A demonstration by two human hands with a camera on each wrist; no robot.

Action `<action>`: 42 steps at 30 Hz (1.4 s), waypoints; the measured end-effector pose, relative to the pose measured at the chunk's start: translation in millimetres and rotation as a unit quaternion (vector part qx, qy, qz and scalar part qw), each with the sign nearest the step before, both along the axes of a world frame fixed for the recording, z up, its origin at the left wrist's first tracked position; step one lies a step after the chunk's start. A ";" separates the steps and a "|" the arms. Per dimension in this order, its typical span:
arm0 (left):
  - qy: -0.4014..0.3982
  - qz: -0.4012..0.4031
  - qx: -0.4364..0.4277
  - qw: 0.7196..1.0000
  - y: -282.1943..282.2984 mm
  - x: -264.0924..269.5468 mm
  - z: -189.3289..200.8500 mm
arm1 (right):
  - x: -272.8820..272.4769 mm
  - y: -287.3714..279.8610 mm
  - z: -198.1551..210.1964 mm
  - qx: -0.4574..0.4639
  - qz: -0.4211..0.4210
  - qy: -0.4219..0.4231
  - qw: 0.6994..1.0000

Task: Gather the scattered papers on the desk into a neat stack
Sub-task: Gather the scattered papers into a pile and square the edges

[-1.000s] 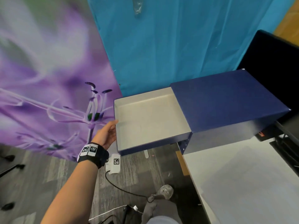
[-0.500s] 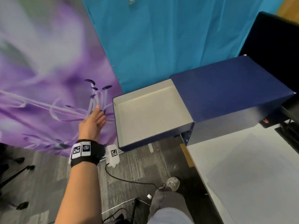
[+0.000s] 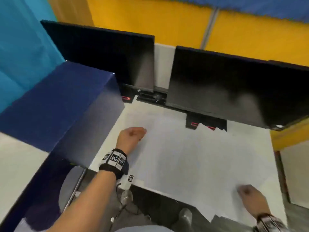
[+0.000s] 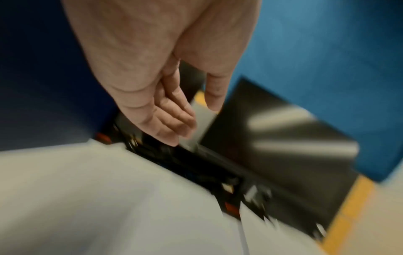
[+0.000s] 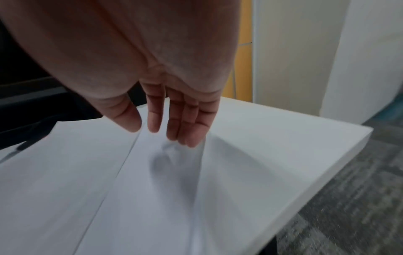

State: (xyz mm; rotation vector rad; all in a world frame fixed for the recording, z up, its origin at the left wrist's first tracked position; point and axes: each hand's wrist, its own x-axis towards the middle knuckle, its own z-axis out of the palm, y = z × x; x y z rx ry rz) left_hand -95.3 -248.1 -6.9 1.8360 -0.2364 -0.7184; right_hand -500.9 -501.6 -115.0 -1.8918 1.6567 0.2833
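Several white sheets of paper [image 3: 184,156] lie spread and overlapping across the white desk [image 3: 262,148]; one sheet's corner rides up onto a monitor base. My left hand [image 3: 132,138] hovers over the desk's left part beside the blue cabinet. In the left wrist view the left hand [image 4: 191,119] has loosely curled fingers and holds nothing. My right hand [image 3: 249,198] is over the sheets near the front right corner. In the right wrist view the right hand [image 5: 157,131] points straight fingers down, just above the papers [image 5: 152,189].
A dark blue cabinet [image 3: 55,101] stands against the desk's left side. Two black monitors [image 3: 108,61] [image 3: 234,91] line the back, their bases [image 3: 205,123] on the desk. A yellow wall is behind; grey carpet [image 5: 348,189] lies to the right.
The head view has swung right from the cabinet's open drawer to the desk. My left hand left the drawer front and moved over the desk. My right hand has come into view.
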 end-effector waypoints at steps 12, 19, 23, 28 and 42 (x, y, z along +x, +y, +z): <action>0.003 -0.202 0.211 0.956 -169.4 -69.2 -104.0 | 29.8 -45.5 -4.1 -0.090 -0.158 -0.011 0.983; -0.034 -0.231 0.253 0.939 -175.2 -77.4 -120.2 | 14.6 -108.8 -16.9 -0.022 -0.362 0.016 0.932; -0.064 -0.231 0.239 0.941 -176.9 -85.8 -127.4 | 56.1 -103.4 -29.0 -0.057 -0.205 -0.057 0.975; -0.071 -0.218 0.240 0.943 -175.2 -75.1 -121.1 | 77.7 -82.2 -35.4 -0.068 -0.102 -0.149 0.981; -0.069 -0.239 0.301 0.920 -135.1 -63.3 -103.6 | 94.1 -34.0 -25.7 -0.036 -0.111 -0.084 0.990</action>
